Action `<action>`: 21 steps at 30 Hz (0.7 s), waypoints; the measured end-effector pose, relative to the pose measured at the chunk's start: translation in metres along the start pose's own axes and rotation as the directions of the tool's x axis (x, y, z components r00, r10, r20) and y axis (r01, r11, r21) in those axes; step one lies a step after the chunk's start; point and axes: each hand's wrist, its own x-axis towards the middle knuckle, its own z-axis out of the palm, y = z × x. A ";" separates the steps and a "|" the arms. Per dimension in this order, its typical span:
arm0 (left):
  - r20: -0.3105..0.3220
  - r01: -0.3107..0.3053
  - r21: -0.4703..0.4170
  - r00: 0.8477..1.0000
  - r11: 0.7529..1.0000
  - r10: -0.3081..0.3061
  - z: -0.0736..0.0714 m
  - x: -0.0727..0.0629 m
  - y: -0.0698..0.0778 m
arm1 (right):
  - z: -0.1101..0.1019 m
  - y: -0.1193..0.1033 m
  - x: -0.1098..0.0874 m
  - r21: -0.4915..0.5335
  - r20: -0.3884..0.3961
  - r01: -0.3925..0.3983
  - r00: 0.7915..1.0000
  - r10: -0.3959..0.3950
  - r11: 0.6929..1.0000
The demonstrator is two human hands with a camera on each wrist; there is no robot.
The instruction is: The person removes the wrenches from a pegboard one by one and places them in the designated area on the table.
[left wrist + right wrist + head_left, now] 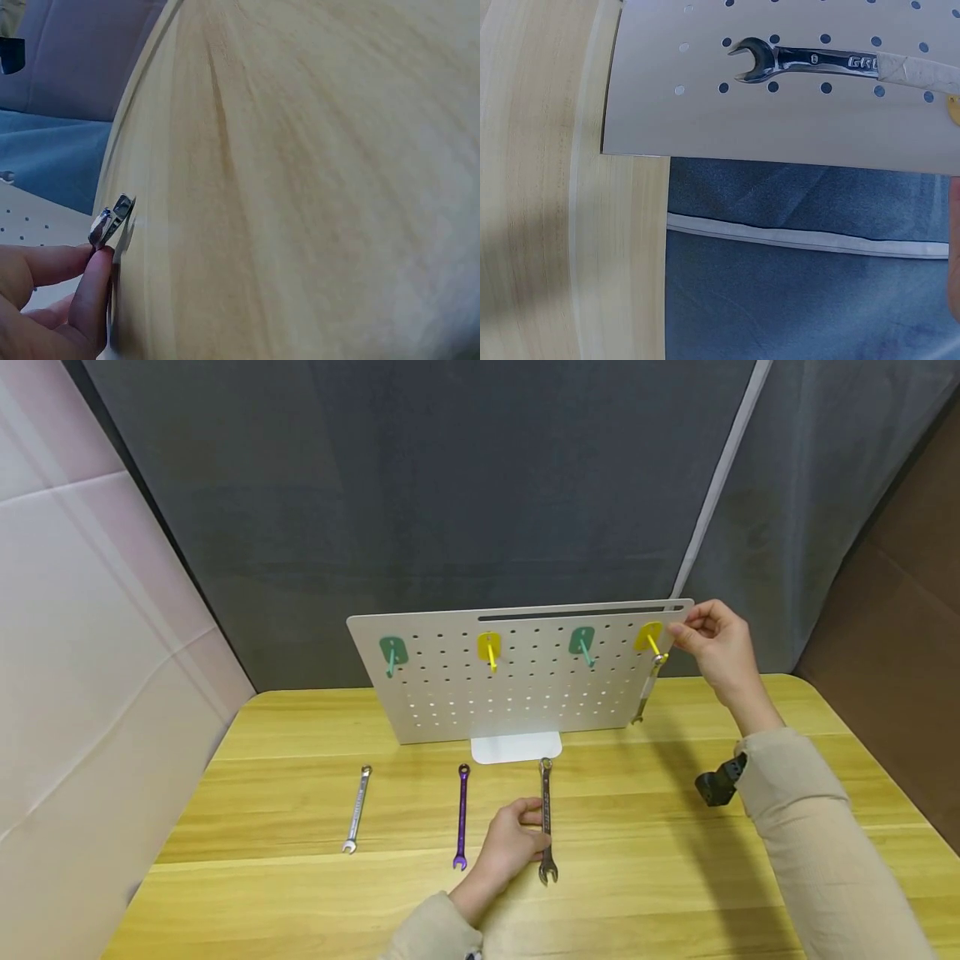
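In the head view my left hand pinches a dark combination wrench at mid-shaft, low over the table. The left wrist view shows thumb and finger on its shaft, with the open end poking out. My right hand grips the upper right edge of a white pegboard, thumb in front. Beside it a wrench with white wrapping hangs from a yellow hook; the right wrist view shows its open end before the board. A purple wrench and a silver wrench lie to the left.
Across the board sit a left green hook, another yellow hook and a second green hook. The board's white foot rests on the wooden table. Grey fabric stands behind.
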 end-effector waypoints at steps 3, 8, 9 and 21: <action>-0.003 -0.016 0.024 1.000 1.000 0.016 0.000 0.000 0.000 | 0.000 -0.001 0.000 0.003 0.002 0.001 1.000 -0.001 1.000; -0.014 -0.042 0.077 0.999 0.996 0.043 0.002 0.001 0.000 | 0.001 -0.002 -0.001 -0.003 0.004 0.001 1.000 -0.001 1.000; -0.017 -0.046 0.085 0.999 0.995 0.048 0.003 0.001 0.001 | 0.001 -0.002 -0.001 -0.003 0.004 0.000 1.000 0.000 1.000; -0.078 -0.057 0.222 0.994 0.973 0.076 0.007 -0.002 0.007 | 0.000 0.000 0.000 -0.030 0.004 -0.004 1.000 0.004 1.000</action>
